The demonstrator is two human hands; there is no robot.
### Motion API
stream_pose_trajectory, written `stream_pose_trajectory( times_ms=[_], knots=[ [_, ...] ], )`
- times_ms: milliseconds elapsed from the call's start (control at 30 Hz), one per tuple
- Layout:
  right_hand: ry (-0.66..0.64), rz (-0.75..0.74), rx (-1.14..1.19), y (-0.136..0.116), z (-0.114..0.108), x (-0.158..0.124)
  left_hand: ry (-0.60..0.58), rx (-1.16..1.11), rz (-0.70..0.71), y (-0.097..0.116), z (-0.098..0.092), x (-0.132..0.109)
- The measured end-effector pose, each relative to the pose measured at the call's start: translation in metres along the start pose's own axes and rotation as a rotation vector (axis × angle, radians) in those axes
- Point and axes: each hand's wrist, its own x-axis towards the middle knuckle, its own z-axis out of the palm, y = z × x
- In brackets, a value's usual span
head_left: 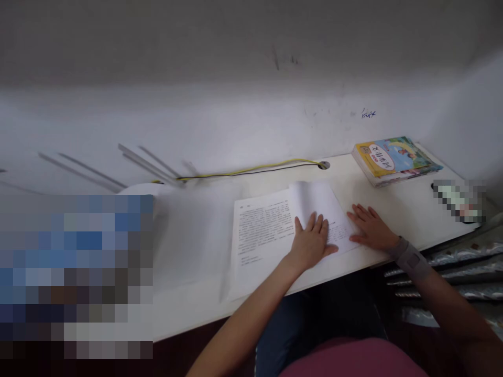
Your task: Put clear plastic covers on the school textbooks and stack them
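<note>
Printed document (261, 225) is seen lying on the white counter (188, 251), directly in front of the seated person and close to the near edge. Left side is laid flat, covered in lines of small print, too small to be read. Right side is topped by a pale sheet (308, 196), curved along its upper part near the middle of the spread; some print is shown lower down.

Left hand (312, 242) is placed palm down on the right part of the document, near the middle. Its grip is spread: fingers apart and pointed toward the wall (236, 125), thumb held out to the right. Right hand (371, 228) is set palm down at the document's right edge, with thumb and fingers likewise held apart; whether the paper is touched by the fingertips cannot be told. A grey band (412, 260) is worn on the right wrist.

Beyond the right hand, a stack of books (396, 159) is placed toward the back of the counter, topped by a yellow and blue illustrated cover. Nearer the right end, a dark-edged object (458, 201) is blurred out. Yellow and black cables (251, 171) are run along the back edge into a round hole (324, 166). Dark handwriting (368, 113) is marked on the wall above. Far left is obscured by pixelation.
</note>
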Motion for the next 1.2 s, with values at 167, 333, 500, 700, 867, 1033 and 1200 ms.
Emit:
stream_pose_trajectory(
  times_ms=[167,333,500,700,867,1033,1200],
  knots=[
    [0.005,-0.002,0.003,-0.001,-0.001,0.000,0.003,-0.027,0.020,-0.002,0.002,0.002],
    [0.027,-0.005,-0.003,0.000,0.001,0.001,-0.016,-0.067,0.061,-0.003,0.001,0.013],
    [0.042,-0.014,0.001,0.000,0.003,0.000,0.005,-0.085,0.110,-0.003,0.005,0.014],
    [0.036,-0.015,0.003,0.001,0.006,0.000,-0.041,-0.127,0.162,-0.004,0.004,0.017],
    [0.047,-0.025,0.007,0.002,0.007,-0.001,-0.056,-0.167,0.205,-0.006,0.006,0.025],
    [0.041,-0.016,0.002,0.001,0.006,0.000,0.017,-0.216,0.225,-0.006,0.013,0.030],
    [0.027,-0.011,-0.004,0.000,0.006,0.001,0.071,-0.234,0.247,-0.002,0.016,0.037]
  ],
)
